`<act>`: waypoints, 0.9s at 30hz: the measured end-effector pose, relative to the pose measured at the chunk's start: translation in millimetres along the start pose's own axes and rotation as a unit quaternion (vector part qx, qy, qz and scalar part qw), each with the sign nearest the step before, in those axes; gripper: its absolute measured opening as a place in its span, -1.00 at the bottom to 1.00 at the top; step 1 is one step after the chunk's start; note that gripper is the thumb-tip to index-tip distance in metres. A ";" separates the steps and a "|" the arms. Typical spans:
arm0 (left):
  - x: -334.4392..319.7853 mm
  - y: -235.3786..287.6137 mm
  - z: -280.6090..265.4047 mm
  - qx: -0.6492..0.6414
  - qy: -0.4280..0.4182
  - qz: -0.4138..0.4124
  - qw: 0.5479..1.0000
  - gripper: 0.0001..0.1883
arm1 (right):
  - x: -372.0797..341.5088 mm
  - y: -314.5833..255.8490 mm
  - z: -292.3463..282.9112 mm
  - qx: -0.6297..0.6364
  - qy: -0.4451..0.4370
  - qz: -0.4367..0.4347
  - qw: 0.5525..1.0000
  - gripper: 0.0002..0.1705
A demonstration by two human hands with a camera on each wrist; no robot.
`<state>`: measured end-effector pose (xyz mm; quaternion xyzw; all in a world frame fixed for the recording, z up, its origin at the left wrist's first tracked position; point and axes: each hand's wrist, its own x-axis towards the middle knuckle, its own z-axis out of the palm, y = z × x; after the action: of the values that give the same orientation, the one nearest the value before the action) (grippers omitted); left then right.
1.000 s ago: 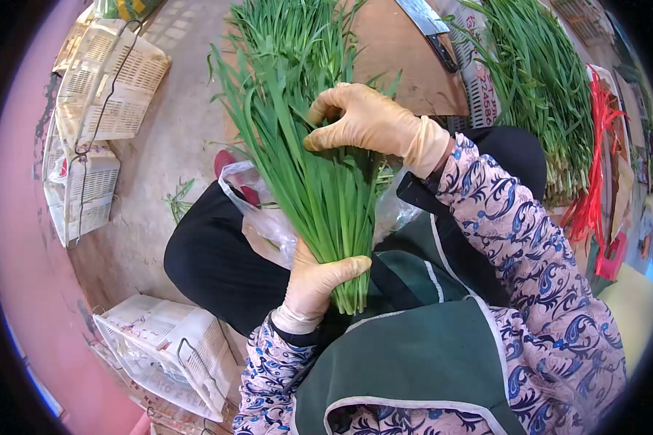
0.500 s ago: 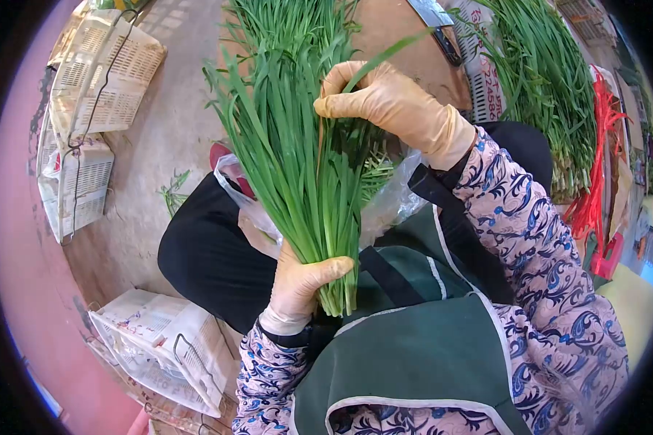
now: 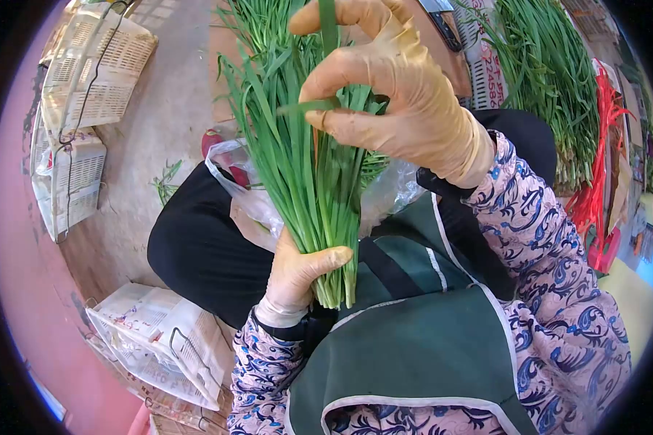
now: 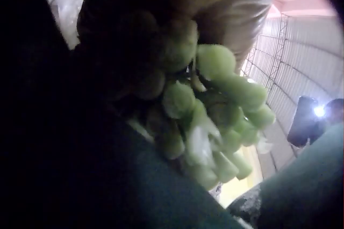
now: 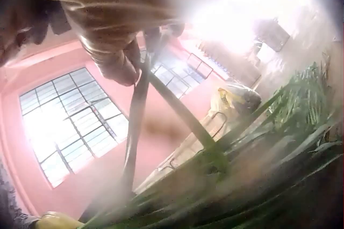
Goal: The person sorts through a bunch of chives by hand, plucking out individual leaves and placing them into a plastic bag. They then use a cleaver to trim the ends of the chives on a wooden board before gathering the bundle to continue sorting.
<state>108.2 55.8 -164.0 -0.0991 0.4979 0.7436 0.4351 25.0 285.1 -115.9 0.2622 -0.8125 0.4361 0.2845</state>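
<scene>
My gloved left hand grips a bunch of garlic chives low on its stems, thumb across the front. In the left wrist view the pale stem ends stick out below the glove, the rest lying in shadow. Over the bunch's upper leaves is my gloved right hand, raised close to the head camera. Its thumb and forefinger pinch a long leaf. The right wrist view shows leaf strips running from the fingertips down toward the bunch.
More cut chives lie ahead on a brown board, near a knife. A heap of chives stands at the right beside red ties. White plastic crates line the left; a clear plastic bag lies between the legs.
My right hand has lifted from the bunch toward the camera, with a leaf between its fingers. My left hand keeps its hold on the stems and has shifted slightly left.
</scene>
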 end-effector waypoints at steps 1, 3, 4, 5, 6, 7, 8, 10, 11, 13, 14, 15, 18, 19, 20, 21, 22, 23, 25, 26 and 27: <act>1.3 -0.7 0.5 0.003 -0.007 -0.004 1.000 -0.27 | -0.5 -4.4 -2.4 -0.005 -0.008 -0.006 1.000 -0.78; 2.8 0.4 3.1 0.001 -0.011 -0.027 1.000 -0.26 | -3.3 -11.5 -5.8 -0.015 -0.023 -0.019 0.999 -0.76; 3.3 0.6 3.6 -0.001 -0.013 -0.039 0.999 -0.26 | -2.5 -12.9 -0.1 0.004 -0.008 -0.033 0.999 -0.80; 4.5 -0.9 2.8 0.000 -0.018 -0.039 0.999 -0.26 | -1.7 -14.3 5.6 0.023 0.006 -0.047 0.999 -0.82; 5.3 -2.9 1.2 0.000 -0.023 -0.040 0.999 -0.25 | -7.2 -19.1 7.0 0.059 -0.029 -0.020 0.998 -0.83; 5.9 -4.6 0.3 0.000 -0.029 -0.042 0.999 -0.25 | -9.2 -19.6 6.5 0.088 -0.040 0.008 0.995 -0.84; 5.4 -4.4 1.2 0.002 -0.024 -0.045 0.999 -0.24 | -11.2 -20.1 6.0 0.116 -0.049 0.037 0.991 -0.85; 5.4 -4.8 1.6 -0.002 -0.027 -0.044 0.999 -0.24 | -12.8 -14.3 6.9 0.154 -0.034 0.097 0.983 -0.85; 5.2 -4.7 1.2 -0.005 -0.029 -0.043 0.999 -0.24 | -12.5 -6.8 7.6 0.163 -0.012 0.126 0.978 -0.85; 5.4 -6.4 -0.6 -0.011 -0.041 -0.046 0.998 -0.25 | -13.2 9.2 0.2 0.080 -0.031 0.114 0.990 -0.88; 5.6 -7.7 -1.0 -0.013 -0.044 -0.047 0.998 -0.25 | -12.1 13.1 -4.7 0.071 -0.044 0.118 0.990 -0.90; 5.5 -9.2 -1.4 -0.015 -0.047 -0.047 0.998 -0.25 | -12.8 16.6 -1.5 0.059 -0.028 0.110 0.992 -0.89; 3.6 -8.9 0.7 -0.017 -0.039 -0.049 0.998 -0.24 | -12.2 22.4 3.9 0.013 -0.001 0.091 0.996 -0.86; 3.0 -9.9 -1.0 -0.018 -0.043 -0.049 0.998 -0.24 | -10.6 22.2 3.6 -0.009 -0.005 0.088 0.996 -0.86; 3.0 -11.3 -3.2 -0.020 -0.047 -0.048 0.998 -0.24 | -9.9 24.7 4.1 -0.006 -0.003 0.088 0.996 -0.86; 1.7 -12.1 -4.9 -0.022 -0.051 -0.047 0.997 -0.24 | -8.6 27.9 5.1 -0.003 -0.002 0.086 0.996 -0.86; 1.1 -13.1 -4.8 -0.027 -0.051 -0.048 0.997 -0.24 | -8.5 31.8 5.1 -0.001 0.000 0.086 0.996 -0.87; 0.4 -13.6 -4.5 -0.032 -0.050 -0.050 0.997 -0.24 | -8.4 35.5 4.6 0.003 0.008 0.081 0.997 -0.87; -1.0 -13.3 -4.4 -0.037 -0.051 -0.054 0.997 -0.24 | -8.2 40.3 2.5 0.011 0.024 0.070 0.997 -0.87; -1.4 -12.4 -4.7 -0.037 -0.053 -0.056 0.996 -0.23 | -8.6 39.4 -0.1 -0.015 0.037 0.098 0.994 -0.89; -1.4 -12.0 -5.2 -0.037 -0.055 -0.058 0.996 -0.23 | -8.0 39.7 -4.0 -0.015 0.049 0.130 0.990 -0.90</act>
<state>116.5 52.3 -173.6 -0.1027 0.4385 0.7397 0.5000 4.8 309.2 -141.8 0.1281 -0.8313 0.4692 0.2690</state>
